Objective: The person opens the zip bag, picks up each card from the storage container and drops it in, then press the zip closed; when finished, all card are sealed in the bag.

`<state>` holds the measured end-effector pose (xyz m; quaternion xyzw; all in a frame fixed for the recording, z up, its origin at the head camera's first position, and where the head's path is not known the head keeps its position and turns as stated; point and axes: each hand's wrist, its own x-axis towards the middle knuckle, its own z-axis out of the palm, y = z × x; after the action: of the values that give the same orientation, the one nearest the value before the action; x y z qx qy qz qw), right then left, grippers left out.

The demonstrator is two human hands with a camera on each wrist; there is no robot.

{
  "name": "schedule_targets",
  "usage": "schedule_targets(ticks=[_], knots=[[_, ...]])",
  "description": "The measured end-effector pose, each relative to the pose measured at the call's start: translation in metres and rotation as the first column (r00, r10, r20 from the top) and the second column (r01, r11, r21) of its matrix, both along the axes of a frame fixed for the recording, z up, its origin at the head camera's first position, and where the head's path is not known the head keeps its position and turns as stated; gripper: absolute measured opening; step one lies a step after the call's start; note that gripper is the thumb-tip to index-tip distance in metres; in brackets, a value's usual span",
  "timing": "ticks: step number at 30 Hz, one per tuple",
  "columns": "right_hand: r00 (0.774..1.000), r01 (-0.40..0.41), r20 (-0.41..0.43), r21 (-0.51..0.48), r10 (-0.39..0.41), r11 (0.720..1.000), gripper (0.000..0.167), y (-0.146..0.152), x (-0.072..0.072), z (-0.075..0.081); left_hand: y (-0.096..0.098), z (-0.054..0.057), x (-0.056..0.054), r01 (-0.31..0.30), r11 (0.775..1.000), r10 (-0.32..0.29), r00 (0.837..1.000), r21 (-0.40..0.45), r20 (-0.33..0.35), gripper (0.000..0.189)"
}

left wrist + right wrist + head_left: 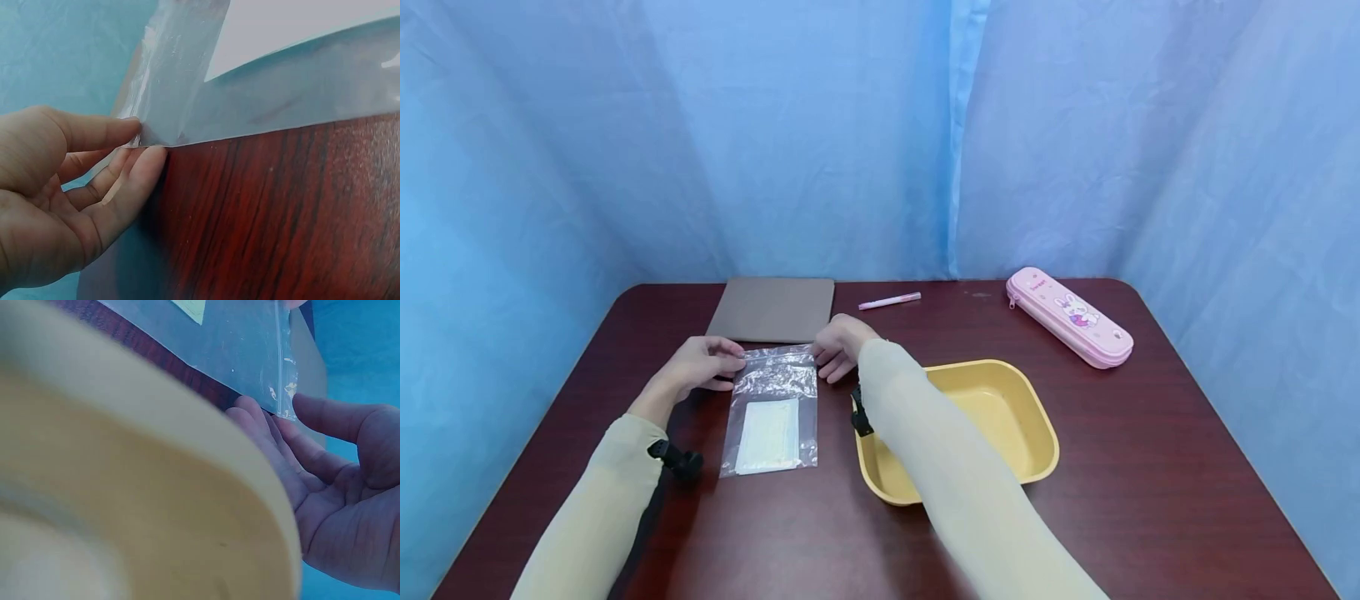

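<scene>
A clear zip-seal plastic bag [775, 381] lies on the dark red table with a flat white rectangular item [769, 435] inside its lower part. My left hand [702, 364] pinches the bag's upper left corner; in the left wrist view the thumb and index fingertip [134, 125] meet at the zip edge. At the upper right corner, my right hand [841, 343] holds the bag between thumb [325, 415] and index finger, its other fingers extended below. The zip strip [281, 362] runs between the two hands.
A yellow plastic basin [1000, 408] stands under my right forearm, its wall filling much of the right wrist view. Behind the bag lies a grey-brown flat board [775, 308]. A pink-and-white pen [889, 301] and a pink rabbit pencil case [1070, 317] lie farther back, before blue curtains.
</scene>
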<state>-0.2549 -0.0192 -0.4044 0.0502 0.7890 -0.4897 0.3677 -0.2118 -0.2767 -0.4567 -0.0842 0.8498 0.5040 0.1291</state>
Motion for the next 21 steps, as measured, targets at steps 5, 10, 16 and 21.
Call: schedule_targets(ticks=[5, 10, 16, 21], knots=[[0.997, 0.07, -0.047, 0.031, -0.069, 0.997, 0.029, -0.001, 0.0, -0.001, 0.002, 0.003, 0.001, 0.032, 0.996, -0.038, 0.997, -0.087, -0.066, 0.038], [0.976, 0.077, -0.206, 0.036, -0.068, 0.996, 0.03, 0.005, -0.004, 0.019, 0.007, 0.029, 0.004, 0.098, 0.927, -0.216, 0.93, -0.362, -0.299, 0.037], [0.753, -0.092, -0.639, 0.129, 0.154, 0.987, 0.033, 0.037, -0.012, 0.063, 0.012, 0.083, 0.014, -0.014, 0.818, -0.418, 0.671, -0.575, -0.612, 0.04], [0.384, -0.08, -0.878, 0.278, 0.287, 0.957, 0.039, 0.096, -0.002, 0.1, 0.007, 0.111, 0.03, -0.16, 0.734, -0.525, 0.484, -0.661, -0.7, 0.047]])
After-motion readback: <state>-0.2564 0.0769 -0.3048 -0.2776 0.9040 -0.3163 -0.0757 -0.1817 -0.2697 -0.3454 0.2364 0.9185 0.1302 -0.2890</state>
